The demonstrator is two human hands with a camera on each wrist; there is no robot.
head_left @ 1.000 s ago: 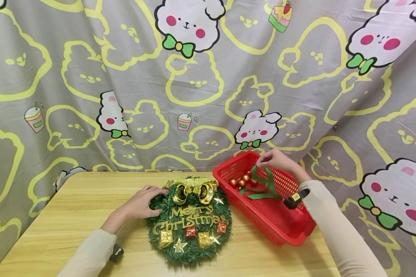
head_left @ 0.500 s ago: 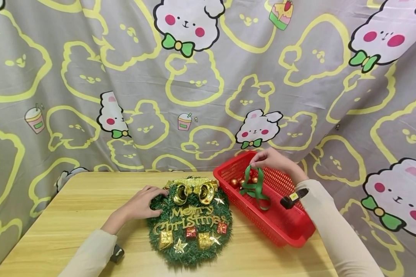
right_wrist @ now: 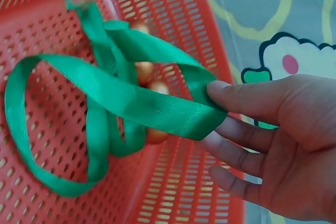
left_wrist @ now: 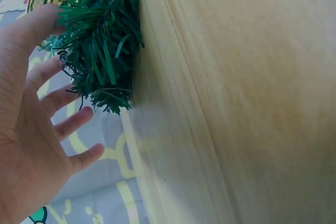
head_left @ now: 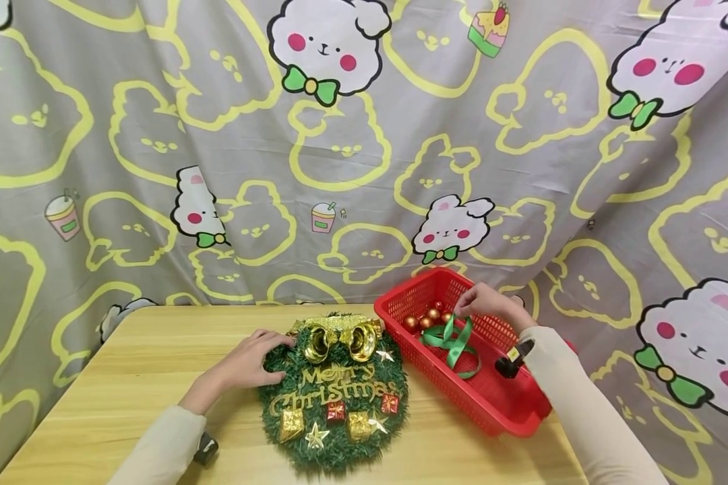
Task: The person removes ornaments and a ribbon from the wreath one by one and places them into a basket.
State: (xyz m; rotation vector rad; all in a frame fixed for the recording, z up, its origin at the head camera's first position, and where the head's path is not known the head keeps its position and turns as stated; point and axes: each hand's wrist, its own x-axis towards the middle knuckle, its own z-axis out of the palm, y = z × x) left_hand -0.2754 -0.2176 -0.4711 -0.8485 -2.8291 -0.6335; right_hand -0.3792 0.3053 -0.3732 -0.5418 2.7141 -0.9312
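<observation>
My right hand (head_left: 484, 303) pinches a green ribbon (right_wrist: 131, 98) between thumb and fingertips, over the far side of a red plastic basket (head_left: 394, 337). Loops of the ribbon hang down inside the basket, overlapping several shiny copper-coloured balls (head_left: 426, 322) at its far end. Lying on the table is a green Christmas wreath (head_left: 334, 451) with gold bells, gold lettering, small wrapped boxes and stars. At its left edge rests my left hand (head_left: 249, 360), thumb and fingertips against the tinsel. The left wrist view shows those fingers (left_wrist: 73, 123) spread and loosely extended.
The pale wooden table (head_left: 121, 384) carries both the wreath and the basket, which stand close side by side. Behind the table hangs a grey curtain (head_left: 249, 141) with cartoon prints. Dark wrist cameras (head_left: 512, 358) sit at both cuffs.
My right hand first shifted slightly left, drawing the ribbon's loops together, then moved right and lower, with the ribbon sinking deeper into the basket. The left hand stays at the wreath.
</observation>
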